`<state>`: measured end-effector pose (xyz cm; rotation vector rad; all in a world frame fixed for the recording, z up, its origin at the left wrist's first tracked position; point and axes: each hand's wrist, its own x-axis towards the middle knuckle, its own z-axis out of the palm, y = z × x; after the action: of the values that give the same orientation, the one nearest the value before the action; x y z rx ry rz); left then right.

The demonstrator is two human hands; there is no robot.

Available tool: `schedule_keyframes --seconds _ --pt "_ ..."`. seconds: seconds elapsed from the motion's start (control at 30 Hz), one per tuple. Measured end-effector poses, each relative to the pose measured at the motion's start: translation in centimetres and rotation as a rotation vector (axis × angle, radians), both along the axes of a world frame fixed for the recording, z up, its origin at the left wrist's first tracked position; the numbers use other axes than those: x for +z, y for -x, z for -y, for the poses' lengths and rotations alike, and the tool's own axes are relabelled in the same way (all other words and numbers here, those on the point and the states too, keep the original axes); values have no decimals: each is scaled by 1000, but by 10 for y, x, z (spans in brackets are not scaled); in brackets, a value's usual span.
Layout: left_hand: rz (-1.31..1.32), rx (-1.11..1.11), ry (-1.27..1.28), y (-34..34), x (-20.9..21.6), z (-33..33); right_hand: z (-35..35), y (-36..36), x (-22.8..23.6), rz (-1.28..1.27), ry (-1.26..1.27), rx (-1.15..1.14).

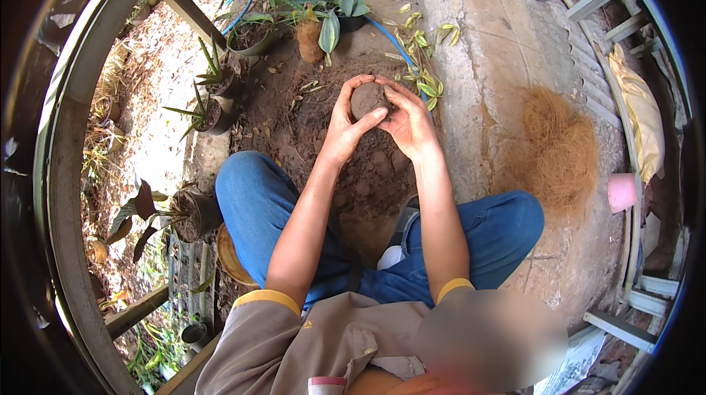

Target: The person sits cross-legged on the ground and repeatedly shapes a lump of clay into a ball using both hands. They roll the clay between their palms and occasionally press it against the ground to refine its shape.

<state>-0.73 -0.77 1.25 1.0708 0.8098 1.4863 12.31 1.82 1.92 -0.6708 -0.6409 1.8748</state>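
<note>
A round, dark brown ball of soil (367, 103) is cupped between my two hands, held out over the ground in front of my crossed legs. My left hand (351, 117) wraps the ball's left side, its thumb laid across the lower front. From the right, my right hand (409, 117) curls its fingers over the ball's top and side. Below them lies a heap of loose, dark soil (368, 182). Just beyond my hands stands a fibre-wrapped ball (309, 42) beside broad green leaves (330, 33).
Tangled brown coconut fibre (555, 148) lies on the concrete at right, near a pink pot (622, 193) and a tan sack (638, 115). Potted plants (213, 112) line the left. A blue hose (393, 40) curves behind cut leafy vines (423, 49). Metal frames border both sides.
</note>
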Motion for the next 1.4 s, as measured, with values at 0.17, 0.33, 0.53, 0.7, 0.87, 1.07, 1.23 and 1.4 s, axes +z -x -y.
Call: schedule_keyframes --seconds 0.17,0.33,0.53,0.7,0.87,1.07,1.23,1.4 --pt "190 -48 84 2 -5 -3 -1 0 -3 -14 54 34" --pt "253 -91 121 2 -5 -2 -4 -2 -14 -86 117 15" --pt "206 -99 107 2 -5 0 -7 -6 -16 -97 134 31" --pt "354 -105 140 3 -4 -3 3 2 11 51 83 -23" --pt "179 3 79 -5 0 1 0 8 -1 272 -17 -139" --pt "382 64 155 1 -6 -4 5 13 11 159 12 -81" --pt "495 31 176 -4 -12 -5 0 12 13 393 -52 -148" --pt "505 22 141 -1 -17 -5 1 9 16 490 -135 -173"
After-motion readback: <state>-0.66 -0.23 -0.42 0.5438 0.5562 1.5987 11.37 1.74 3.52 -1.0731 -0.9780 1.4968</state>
